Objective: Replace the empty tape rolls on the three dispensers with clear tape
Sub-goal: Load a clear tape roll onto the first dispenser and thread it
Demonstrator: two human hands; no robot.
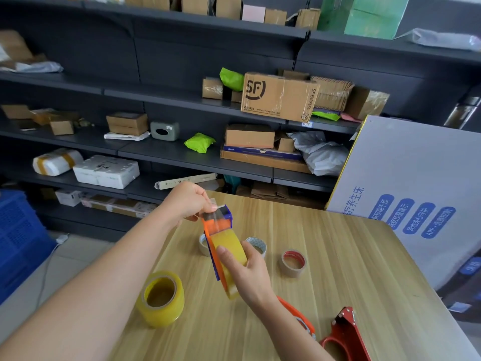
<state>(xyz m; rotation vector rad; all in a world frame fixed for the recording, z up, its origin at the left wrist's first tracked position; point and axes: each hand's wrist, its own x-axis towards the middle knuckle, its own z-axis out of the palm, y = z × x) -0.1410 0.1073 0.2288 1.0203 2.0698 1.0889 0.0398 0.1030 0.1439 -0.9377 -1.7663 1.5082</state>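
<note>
My right hand grips an orange and blue tape dispenser loaded with a yellowish clear tape roll, held above the wooden table. My left hand pinches the free end of the tape at the dispenser's blue cutter head. A full clear tape roll stands on the table at the near left. Two empty rolls lie behind the dispenser, a brown core to their right. An orange dispenser lies partly under my right forearm, a red dispenser beside it.
Dark shelves with cardboard boxes and parcels stand behind the table. A large white printed carton leans at the table's right edge. A blue crate sits on the floor at the left.
</note>
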